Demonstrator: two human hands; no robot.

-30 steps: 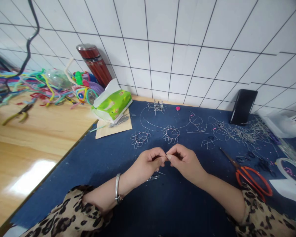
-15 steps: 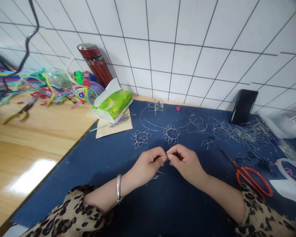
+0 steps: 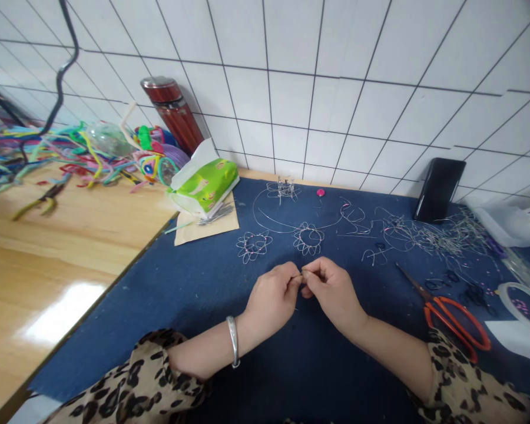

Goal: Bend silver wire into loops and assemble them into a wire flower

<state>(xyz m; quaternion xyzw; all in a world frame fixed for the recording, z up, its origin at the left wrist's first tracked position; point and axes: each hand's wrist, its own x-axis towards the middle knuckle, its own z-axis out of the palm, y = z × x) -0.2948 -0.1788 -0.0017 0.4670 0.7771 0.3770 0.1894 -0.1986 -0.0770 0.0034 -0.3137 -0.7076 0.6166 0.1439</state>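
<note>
My left hand (image 3: 274, 294), with a silver bangle at its wrist, is closed in a pinch. Opposite it and almost touching, my right hand (image 3: 331, 291) pinches too. Between the fingertips shows a short bit of thin wire (image 3: 299, 277), held by both hands; most of it is hidden by the fingers. Just beyond the hands lie two flower-shaped wire rings with small pink beads, a left ring (image 3: 254, 246) and a right ring (image 3: 308, 238). Farther back stands a small wire frame (image 3: 286, 187).
Orange-handled scissors (image 3: 454, 324) lie right, below tangled wire (image 3: 446, 235). A black phone (image 3: 439, 189) leans on the tiled wall. At left are a tissue pack (image 3: 209, 187), a red flask (image 3: 174, 112), pliers (image 3: 42, 202) and colourful pipe cleaners (image 3: 88, 153). A pink round piece (image 3: 320, 192) sits at the back.
My left wrist has turned and its forearm shifted right, covering the loose wire pieces seen beneath it earlier. The fingertips stay together in the pinch; the view has moved slightly.
</note>
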